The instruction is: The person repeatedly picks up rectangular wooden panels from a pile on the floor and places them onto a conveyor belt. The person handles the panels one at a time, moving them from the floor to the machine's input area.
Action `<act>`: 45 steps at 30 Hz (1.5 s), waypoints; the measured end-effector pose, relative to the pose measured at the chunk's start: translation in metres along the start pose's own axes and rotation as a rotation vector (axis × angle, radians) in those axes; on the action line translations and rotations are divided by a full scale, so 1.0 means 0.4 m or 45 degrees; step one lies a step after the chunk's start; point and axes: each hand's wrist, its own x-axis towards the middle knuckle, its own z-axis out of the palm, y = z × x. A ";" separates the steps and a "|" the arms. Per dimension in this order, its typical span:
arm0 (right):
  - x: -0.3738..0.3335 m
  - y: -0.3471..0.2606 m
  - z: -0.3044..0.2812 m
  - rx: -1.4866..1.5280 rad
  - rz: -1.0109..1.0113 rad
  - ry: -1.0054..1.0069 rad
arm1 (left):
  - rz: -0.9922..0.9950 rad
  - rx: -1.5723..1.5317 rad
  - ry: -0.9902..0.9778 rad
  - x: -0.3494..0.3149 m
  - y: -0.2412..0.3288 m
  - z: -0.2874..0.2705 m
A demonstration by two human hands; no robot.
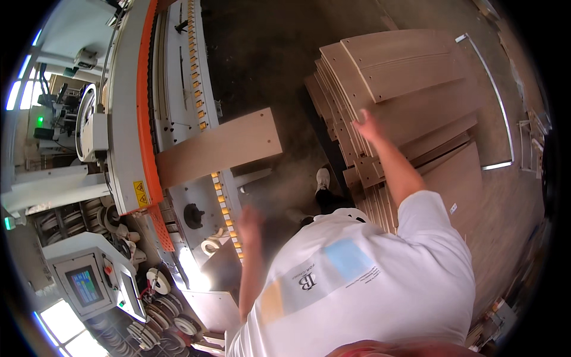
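Observation:
My right hand (pixel 370 127) is at the near-side edge of a stack of brown wooden panels (pixel 410 89), with a finger and the thumb spread apart and nothing seen in it. Whether it touches the panels I cannot tell. My left hand (pixel 250 221) is smeared by motion beside the yellow roller row (pixel 221 199) of a long machine, so its fingers cannot be read. Beyond that hand, one brown board (pixel 223 146) lies across the rollers, one end under the machine's orange-edged cover (pixel 148 119) and the other sticking out over the floor.
A control panel with a lit screen (pixel 86 285) stands at lower left, near several rolls of edging tape (pixel 169 315). A pale panel (pixel 211 309) sits by my left forearm. A white metal frame (pixel 496 95) lies on the floor beyond the stack.

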 end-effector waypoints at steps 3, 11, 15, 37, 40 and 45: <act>0.119 0.073 -0.062 -0.198 0.059 0.148 | -0.261 0.456 -0.403 -0.057 -0.165 -0.018; 0.159 0.019 -0.133 -0.430 0.175 0.061 | 0.012 1.414 -0.490 -0.178 -0.194 0.012; 0.109 0.030 -0.129 -0.337 0.228 0.102 | 0.048 1.216 -0.454 -0.130 -0.211 -0.039; -0.486 0.123 0.262 1.855 0.907 -0.212 | 0.198 1.181 -0.805 -0.086 -0.149 -0.009; -0.539 0.030 0.260 1.877 0.693 -0.432 | 0.335 0.944 -0.919 -0.070 -0.152 -0.006; -0.700 -0.138 0.238 2.014 0.482 -0.992 | -0.243 0.135 -0.731 -0.168 0.038 0.143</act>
